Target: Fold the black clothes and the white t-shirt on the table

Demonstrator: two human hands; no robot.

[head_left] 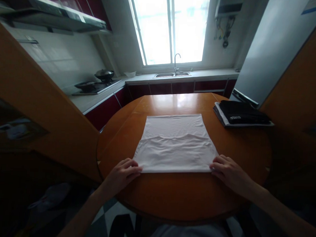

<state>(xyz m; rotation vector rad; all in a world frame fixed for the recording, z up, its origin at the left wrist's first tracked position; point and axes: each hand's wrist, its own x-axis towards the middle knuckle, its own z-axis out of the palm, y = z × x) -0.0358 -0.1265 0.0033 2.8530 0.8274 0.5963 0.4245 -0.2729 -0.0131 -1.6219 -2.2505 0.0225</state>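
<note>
A white garment (174, 143) lies flat on the round wooden table (181, 193), its near part folded over the far part. My left hand (122, 174) rests at the near left corner of the cloth, fingers curled and pinching its edge. At the near right corner my right hand (227, 170) does the same, fingertips closed on the fold. Both hands lie low on the table top.
A stack of folded dark clothes (240, 113) sits at the table's far right. Beyond the table run a kitchen counter with a sink and tap (173, 73) under a bright window, and a stove with pans (96, 82) at the left. Wooden panels flank both sides.
</note>
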